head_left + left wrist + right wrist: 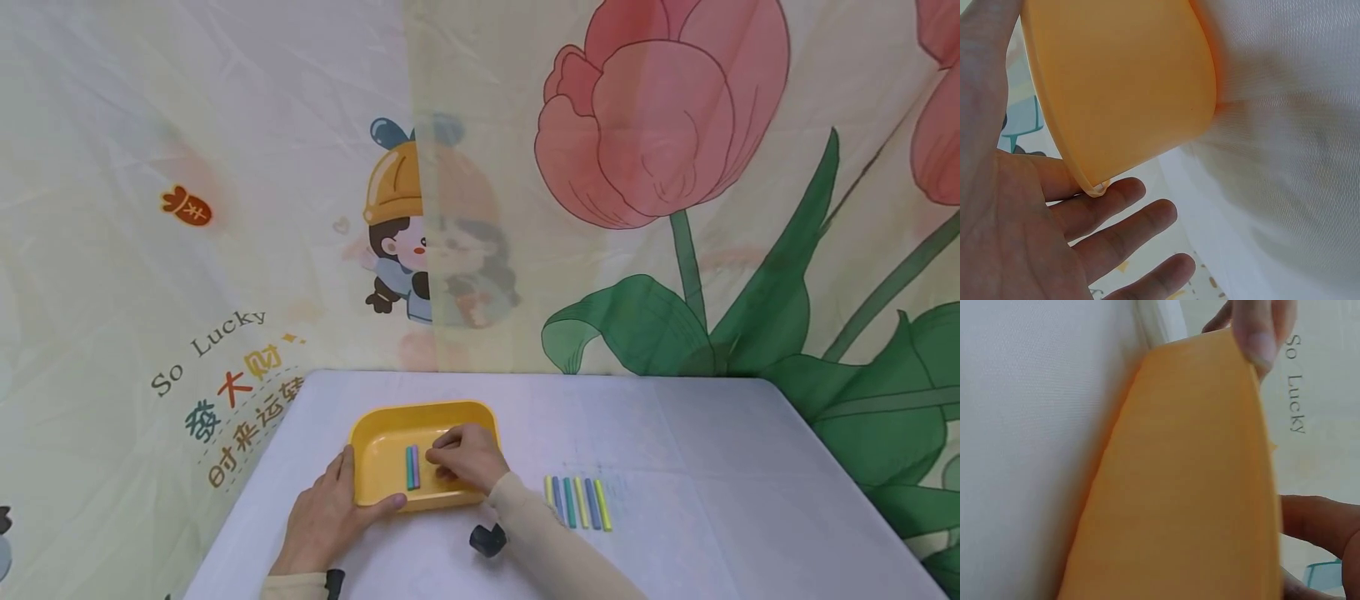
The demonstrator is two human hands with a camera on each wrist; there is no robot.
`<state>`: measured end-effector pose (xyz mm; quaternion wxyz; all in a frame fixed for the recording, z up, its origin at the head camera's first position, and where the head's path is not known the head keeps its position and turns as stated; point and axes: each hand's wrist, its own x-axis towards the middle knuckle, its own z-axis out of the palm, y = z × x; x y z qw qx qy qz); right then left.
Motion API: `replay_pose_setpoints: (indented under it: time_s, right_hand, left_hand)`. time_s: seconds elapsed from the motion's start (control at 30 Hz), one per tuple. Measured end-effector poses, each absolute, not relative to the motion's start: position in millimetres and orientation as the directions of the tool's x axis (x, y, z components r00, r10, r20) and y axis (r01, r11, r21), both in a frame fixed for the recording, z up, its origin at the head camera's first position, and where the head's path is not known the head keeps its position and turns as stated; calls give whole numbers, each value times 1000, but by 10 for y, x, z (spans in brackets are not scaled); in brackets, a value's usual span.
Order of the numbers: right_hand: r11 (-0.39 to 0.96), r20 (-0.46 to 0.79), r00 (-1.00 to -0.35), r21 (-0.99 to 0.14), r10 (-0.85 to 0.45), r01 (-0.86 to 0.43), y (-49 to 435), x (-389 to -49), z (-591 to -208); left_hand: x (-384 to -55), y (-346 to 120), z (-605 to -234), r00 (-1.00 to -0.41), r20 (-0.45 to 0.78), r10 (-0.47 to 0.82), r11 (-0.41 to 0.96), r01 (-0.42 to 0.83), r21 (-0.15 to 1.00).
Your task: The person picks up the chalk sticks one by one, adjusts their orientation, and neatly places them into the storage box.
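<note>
At lower centre, left hand [324, 510] grips tray [431, 502]; right hand [471, 457] curls, its hold I cannot tell; sticks [581, 502] seem light, brittle, best pinched mid-length

White-covered table [712, 467], far corners rounded; cloth [1297, 156] fine-woven, softly creased. Directly on it: yellow tray [382, 462], left of middle; to its right, apart from it, six slim sticks [581, 502] side by side in a row: yellow, blue, green, yellow, blue, yellow
</note>
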<state>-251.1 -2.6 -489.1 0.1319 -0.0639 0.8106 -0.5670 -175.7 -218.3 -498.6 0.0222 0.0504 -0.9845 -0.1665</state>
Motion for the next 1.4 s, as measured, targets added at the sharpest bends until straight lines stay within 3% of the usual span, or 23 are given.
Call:
replay_pose_setpoints:
  time_s: [0.33,0.97,1.4]
  right_hand:
    - [283,-68,-949,-959,-309,-23,235,-2350,-4719]
    - [348,-49,-965,-936,-258,-46,722,-2199,-4738]
    - [500,-93,-993,-865,-76,42,1317,-2170,-4798]
  left_hand:
    - [-1770,-2171,-4964,-993,9,-119,941,-110,322]
    - [-1773,-2152,-4993,-990,-2,-141,933,-133,333]
    - [-1780,-2152,-4992,-989,-13,-148,934,-144,326]
